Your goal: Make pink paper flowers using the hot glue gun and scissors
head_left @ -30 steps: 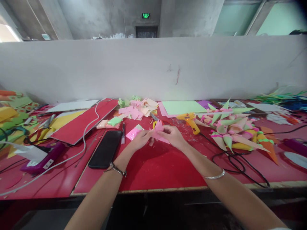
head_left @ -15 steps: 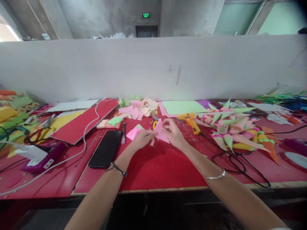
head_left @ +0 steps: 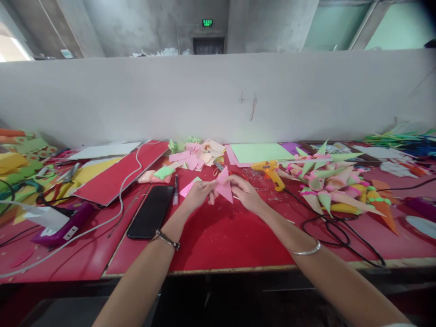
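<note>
A piece of pink paper with pointed corners is held up above the red table. My left hand pinches its left edge, fingers closed. My right hand grips the paper from the right between thumb and fingers. Partly behind my left hand lies a bright pink packet. A yellow glue gun rests on the table to the right of my right hand. Behind the paper, scissors are partly hidden.
A black phone and a pen lie left of my hands. Pink paper scraps are heaped at the back. Several paper cones are piled to the right, near a looped black cable. A purple power strip sits far left.
The pink paper has been turned in my fingers, and one point now faces down. My left hand has shifted slightly left; my right hand has dropped a little.
</note>
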`<state>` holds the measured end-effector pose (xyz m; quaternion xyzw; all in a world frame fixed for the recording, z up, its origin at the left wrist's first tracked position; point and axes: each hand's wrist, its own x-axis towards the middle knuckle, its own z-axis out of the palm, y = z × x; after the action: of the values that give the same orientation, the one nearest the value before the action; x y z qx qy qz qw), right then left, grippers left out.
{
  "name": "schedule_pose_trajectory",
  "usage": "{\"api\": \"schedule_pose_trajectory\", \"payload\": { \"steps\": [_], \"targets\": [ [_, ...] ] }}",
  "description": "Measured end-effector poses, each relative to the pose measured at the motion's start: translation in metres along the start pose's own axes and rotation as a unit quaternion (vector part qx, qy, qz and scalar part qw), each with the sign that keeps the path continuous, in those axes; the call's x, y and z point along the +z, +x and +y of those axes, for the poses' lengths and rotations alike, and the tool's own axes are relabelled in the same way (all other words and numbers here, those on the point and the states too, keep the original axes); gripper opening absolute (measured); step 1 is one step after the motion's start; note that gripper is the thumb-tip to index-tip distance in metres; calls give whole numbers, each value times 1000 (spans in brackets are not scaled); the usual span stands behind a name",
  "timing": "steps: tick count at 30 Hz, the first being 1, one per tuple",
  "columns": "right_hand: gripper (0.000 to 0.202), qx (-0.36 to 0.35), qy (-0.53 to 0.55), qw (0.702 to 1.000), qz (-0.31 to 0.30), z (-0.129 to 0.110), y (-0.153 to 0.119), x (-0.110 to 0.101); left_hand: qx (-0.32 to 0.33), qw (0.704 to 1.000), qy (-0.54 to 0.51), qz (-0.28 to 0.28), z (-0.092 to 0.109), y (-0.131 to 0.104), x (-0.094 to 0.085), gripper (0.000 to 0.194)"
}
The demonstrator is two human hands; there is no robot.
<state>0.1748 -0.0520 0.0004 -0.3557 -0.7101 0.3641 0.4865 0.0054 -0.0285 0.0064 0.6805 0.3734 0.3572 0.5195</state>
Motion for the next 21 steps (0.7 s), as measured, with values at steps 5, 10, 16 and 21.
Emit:
{"api": "schedule_pose_trajectory", "payload": {
  "steps": [5,10,16,21],
  "targets": [
    [26,-59,-29,998,-20,-9,-2,-1,5,1000,-18,-22,3,-2,0,46],
    [20,-80,-63,994,-31,-14,-3,-3,9,998,-24,-65,1,0,1,46],
    [16,-35,-45,998,9,-6,0,-4,74,995,65,-31,2,-1,3,38],
    [18,11,-59,997,45,-5,0,-5,81,986,125,-72,3,-5,5,37]
  ]
}}
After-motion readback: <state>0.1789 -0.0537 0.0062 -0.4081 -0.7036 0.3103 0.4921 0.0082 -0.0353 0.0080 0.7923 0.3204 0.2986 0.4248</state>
